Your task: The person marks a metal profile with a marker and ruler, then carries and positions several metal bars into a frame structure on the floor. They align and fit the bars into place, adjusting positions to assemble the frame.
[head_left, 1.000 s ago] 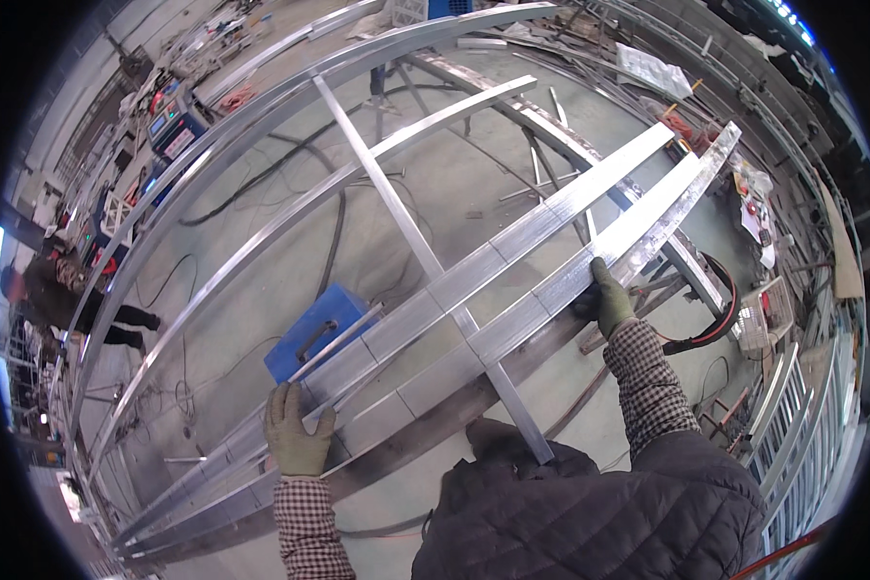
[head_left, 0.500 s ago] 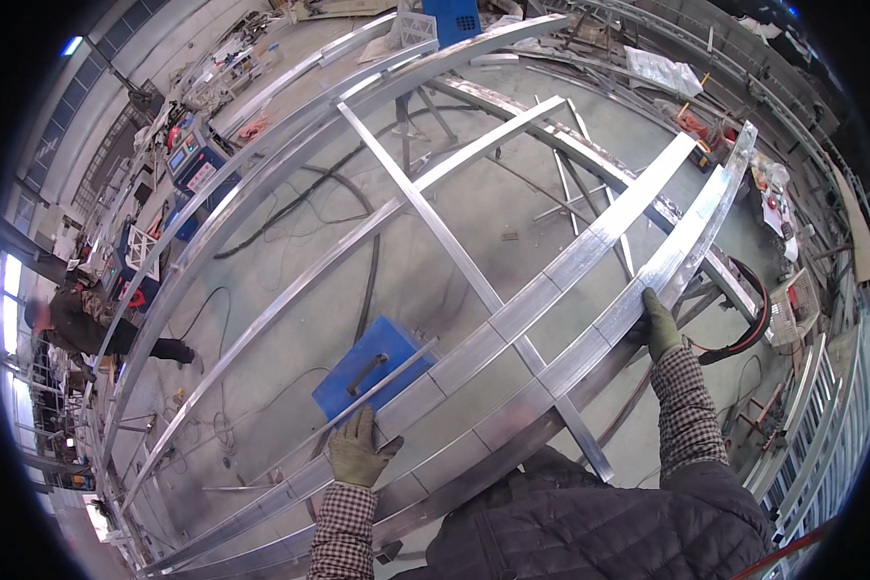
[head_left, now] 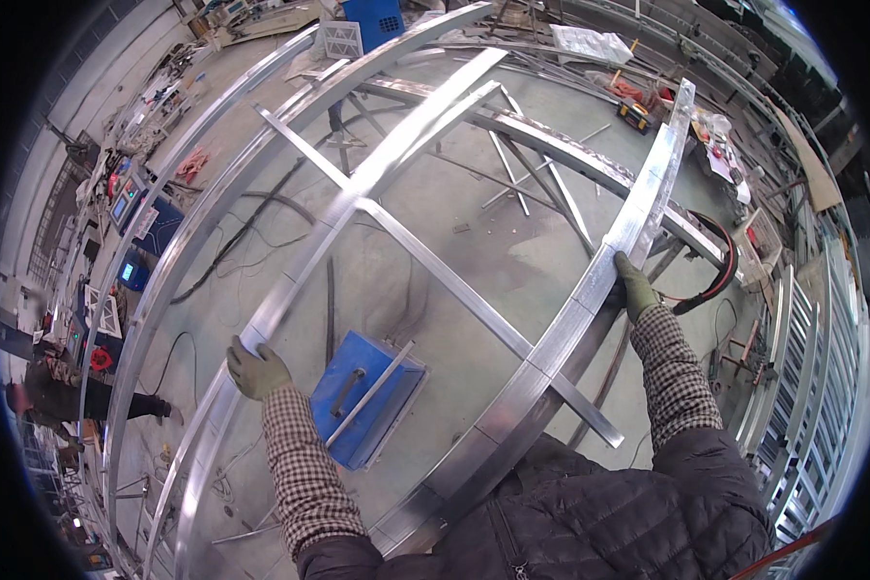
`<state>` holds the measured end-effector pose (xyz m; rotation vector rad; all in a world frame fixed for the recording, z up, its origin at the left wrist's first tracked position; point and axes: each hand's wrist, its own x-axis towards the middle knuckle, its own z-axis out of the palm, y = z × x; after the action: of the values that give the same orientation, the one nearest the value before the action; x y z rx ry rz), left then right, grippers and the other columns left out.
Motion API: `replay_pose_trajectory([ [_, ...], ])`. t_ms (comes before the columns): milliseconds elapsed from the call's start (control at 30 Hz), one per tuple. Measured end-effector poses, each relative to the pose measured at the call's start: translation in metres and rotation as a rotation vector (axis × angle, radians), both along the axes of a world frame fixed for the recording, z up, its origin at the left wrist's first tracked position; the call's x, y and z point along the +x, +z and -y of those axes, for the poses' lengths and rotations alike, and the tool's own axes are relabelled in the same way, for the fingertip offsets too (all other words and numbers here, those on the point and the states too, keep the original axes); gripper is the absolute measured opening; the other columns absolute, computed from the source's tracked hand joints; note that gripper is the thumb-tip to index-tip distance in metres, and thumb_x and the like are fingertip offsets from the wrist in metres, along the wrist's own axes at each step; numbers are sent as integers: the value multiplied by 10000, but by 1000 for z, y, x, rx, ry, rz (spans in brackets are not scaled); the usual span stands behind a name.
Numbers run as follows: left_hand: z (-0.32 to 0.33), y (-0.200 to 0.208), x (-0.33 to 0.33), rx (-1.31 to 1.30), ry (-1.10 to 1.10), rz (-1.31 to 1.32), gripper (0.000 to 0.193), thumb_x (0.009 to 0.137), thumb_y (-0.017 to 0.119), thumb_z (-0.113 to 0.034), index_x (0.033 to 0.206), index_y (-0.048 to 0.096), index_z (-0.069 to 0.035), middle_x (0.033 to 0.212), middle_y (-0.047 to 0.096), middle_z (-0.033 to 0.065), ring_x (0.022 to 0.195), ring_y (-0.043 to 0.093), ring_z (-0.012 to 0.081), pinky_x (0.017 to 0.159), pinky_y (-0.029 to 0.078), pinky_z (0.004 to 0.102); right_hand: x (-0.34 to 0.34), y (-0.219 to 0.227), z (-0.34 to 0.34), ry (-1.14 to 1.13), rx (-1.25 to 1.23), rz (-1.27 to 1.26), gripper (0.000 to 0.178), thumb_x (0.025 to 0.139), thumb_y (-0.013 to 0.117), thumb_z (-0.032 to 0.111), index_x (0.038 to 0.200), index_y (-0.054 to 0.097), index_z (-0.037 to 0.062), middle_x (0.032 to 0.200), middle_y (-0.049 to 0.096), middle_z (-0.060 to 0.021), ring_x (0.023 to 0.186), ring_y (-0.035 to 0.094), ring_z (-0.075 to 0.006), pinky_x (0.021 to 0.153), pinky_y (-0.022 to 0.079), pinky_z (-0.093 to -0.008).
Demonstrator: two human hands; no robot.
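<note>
A wide silvery metal profile (head_left: 300, 259) runs lengthwise over the frame, lying along a thinner tube (head_left: 466, 108). My gloved left hand (head_left: 258, 370) is closed over it partway along its left stretch. Closest to my body is another wide metal profile (head_left: 512, 411). My gloved right hand (head_left: 638, 290) grips that one toward its far right end, thumb on top and the other fingers mostly hidden beneath. A narrow crossbar (head_left: 445, 275) passes slantwise between the two profiles, and its end sticks out past the nearer one.
Below the frame a blue box (head_left: 362, 396) with a handle stands on the floor, a rod across it. Long curved profiles (head_left: 179, 253) span the left side. Cables and a hose (head_left: 730, 256) lie around. Another person (head_left: 58, 391) is at far left; stacked metal lengths (head_left: 807, 358) are at right.
The wide profile has moved away from the near one, up and left onto the thinner tube, my left hand travelling with it. My right hand keeps its grip. The whole view has shifted somewhat.
</note>
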<state>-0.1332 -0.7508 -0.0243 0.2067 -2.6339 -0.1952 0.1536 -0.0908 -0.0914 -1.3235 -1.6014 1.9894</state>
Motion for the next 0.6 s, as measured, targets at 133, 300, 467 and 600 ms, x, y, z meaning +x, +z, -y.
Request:
replay_pose_trajectory([
  [133, -21, -1, -10, 107, -148, -135, 579, 1031, 638, -223, 1576, 551, -48, 1535, 591, 275, 1436, 567, 425, 1215, 465, 491, 0, 2, 5, 11, 22, -37, 666, 1051, 685, 587, 1388, 669, 13, 1129, 786, -120, 916, 807, -248, 781, 689, -373],
  [300, -22, -3, 61, 359, -305, 203, 608, 1024, 692, -298, 1530, 588, 24, 1515, 620, 283, 1419, 604, 407, 1193, 484, 475, -4, -13, -2, -43, 58, -27, 708, 1046, 684, 611, 1388, 663, -9, 1123, 783, -141, 885, 799, -246, 753, 679, -363],
  [467, -37, 10, 203, 653, -463, 777, 668, 974, 824, -375, 1451, 639, 54, 1362, 711, 244, 1233, 702, 337, 1104, 539, 434, -4, -24, -1, -51, -15, -44, 753, 1004, 742, 637, 1403, 667, 2, 1070, 779, -148, 781, 773, -246, 676, 661, -365],
  [600, -65, 20, 311, 318, -741, 850, 913, 807, 932, -492, 1478, 598, 29, 1349, 691, 242, 1259, 666, 401, 1094, 531, 516, 1, -24, 5, -22, 8, -106, 782, 997, 745, 650, 1424, 667, 0, 1130, 777, -149, 876, 781, -255, 730, 663, -387],
])
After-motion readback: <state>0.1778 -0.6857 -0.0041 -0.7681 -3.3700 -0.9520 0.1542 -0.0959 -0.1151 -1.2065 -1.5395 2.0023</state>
